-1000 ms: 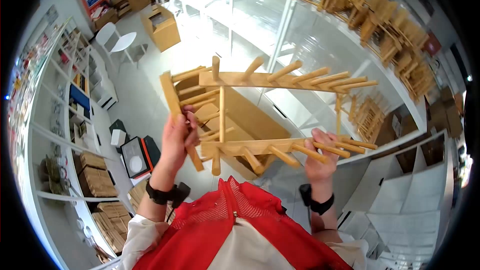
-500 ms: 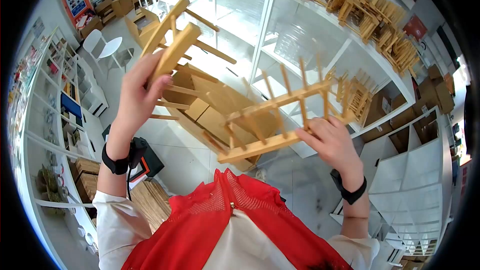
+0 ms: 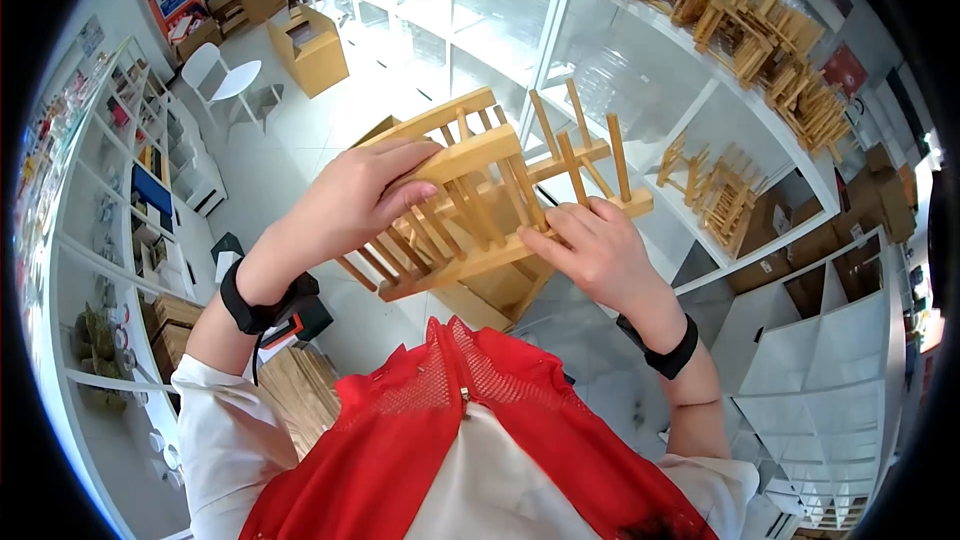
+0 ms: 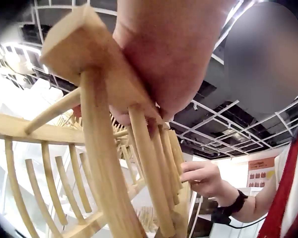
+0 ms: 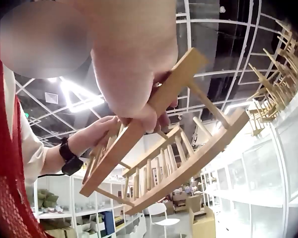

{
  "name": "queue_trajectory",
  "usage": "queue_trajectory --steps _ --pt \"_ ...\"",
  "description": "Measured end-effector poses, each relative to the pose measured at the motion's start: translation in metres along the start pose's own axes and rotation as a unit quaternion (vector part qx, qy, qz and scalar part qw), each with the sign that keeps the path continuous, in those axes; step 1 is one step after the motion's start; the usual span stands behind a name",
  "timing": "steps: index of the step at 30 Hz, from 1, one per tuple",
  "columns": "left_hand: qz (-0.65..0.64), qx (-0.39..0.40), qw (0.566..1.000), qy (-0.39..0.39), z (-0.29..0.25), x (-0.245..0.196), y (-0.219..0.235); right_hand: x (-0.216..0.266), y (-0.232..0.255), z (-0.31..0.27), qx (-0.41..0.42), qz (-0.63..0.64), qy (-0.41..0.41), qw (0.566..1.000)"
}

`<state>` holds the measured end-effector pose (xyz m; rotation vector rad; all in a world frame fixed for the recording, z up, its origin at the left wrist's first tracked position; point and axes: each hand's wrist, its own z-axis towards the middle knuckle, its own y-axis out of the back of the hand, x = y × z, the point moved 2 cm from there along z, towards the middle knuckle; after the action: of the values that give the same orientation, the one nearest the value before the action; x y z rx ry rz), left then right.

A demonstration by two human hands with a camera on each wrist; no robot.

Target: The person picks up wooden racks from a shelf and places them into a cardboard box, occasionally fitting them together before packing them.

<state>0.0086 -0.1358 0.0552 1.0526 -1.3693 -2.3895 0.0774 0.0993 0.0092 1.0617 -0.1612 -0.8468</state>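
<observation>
Two light wooden peg racks overlap in front of the chest in the head view. My left hand [image 3: 365, 185] grips the upper rack [image 3: 475, 152] by its near rail, with the fingers over the top and its pegs slanting downward. My right hand [image 3: 590, 250] holds the lower rack [image 3: 460, 266] by the near rail, towards its right end, where several pegs stand upward. The left wrist view shows thick pegs under the held rail [image 4: 116, 74]. From the right wrist, the right fingers wrap the lower rack's rail [image 5: 131, 134]. Whether the racks touch cannot be told.
Beyond the racks, a cardboard box [image 3: 500, 290] stands on the floor. More wooden racks lie on the shelf top [image 3: 740, 25] at upper right and on a lower shelf. Another carton [image 3: 310, 55] and a white chair [image 3: 225, 78] stand farther back; shelving lines the left.
The two racks, apart half a second ago, now overlap. My left hand has moved right and down with its rack; my right hand has shifted left and slightly up, still holding the other.
</observation>
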Motion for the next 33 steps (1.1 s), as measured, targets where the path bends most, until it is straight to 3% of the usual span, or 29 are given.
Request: queue_trajectory --steps 4,5,8,11,14,15,18,24,33 --pt "0.005 -0.028 1.0 0.0 -0.01 0.003 -0.002 0.003 -0.012 0.002 -0.038 -0.015 0.0 0.999" --pt "0.119 -0.037 0.989 -0.081 -0.011 0.01 -0.002 0.004 -0.015 0.002 -0.043 -0.009 -0.006 0.999" --pt "0.049 -0.043 0.996 -0.057 -0.013 0.013 -0.005 0.004 -0.022 0.003 -0.061 -0.008 -0.011 0.998" --pt "-0.002 -0.013 0.999 0.04 -0.018 0.014 -0.008 0.004 -0.026 0.004 -0.08 -0.032 0.001 0.996" --pt "0.049 0.0 0.997 0.053 -0.018 0.009 -0.004 0.003 -0.032 0.002 -0.095 -0.043 -0.007 0.995" --pt "0.117 -0.024 0.993 0.004 -0.018 0.011 -0.004 0.002 -0.035 0.001 -0.104 -0.048 -0.012 0.993" --pt "0.193 -0.04 0.98 0.002 -0.016 0.01 0.0 -0.001 -0.037 0.001 -0.129 -0.046 -0.027 0.99" --pt "0.149 -0.05 0.985 -0.066 -0.009 -0.001 0.011 -0.001 -0.043 0.004 -0.159 -0.08 -0.024 0.984" --pt "0.22 -0.093 0.969 -0.064 0.005 -0.014 0.008 0.002 -0.056 0.002 -0.181 -0.048 -0.062 0.98"
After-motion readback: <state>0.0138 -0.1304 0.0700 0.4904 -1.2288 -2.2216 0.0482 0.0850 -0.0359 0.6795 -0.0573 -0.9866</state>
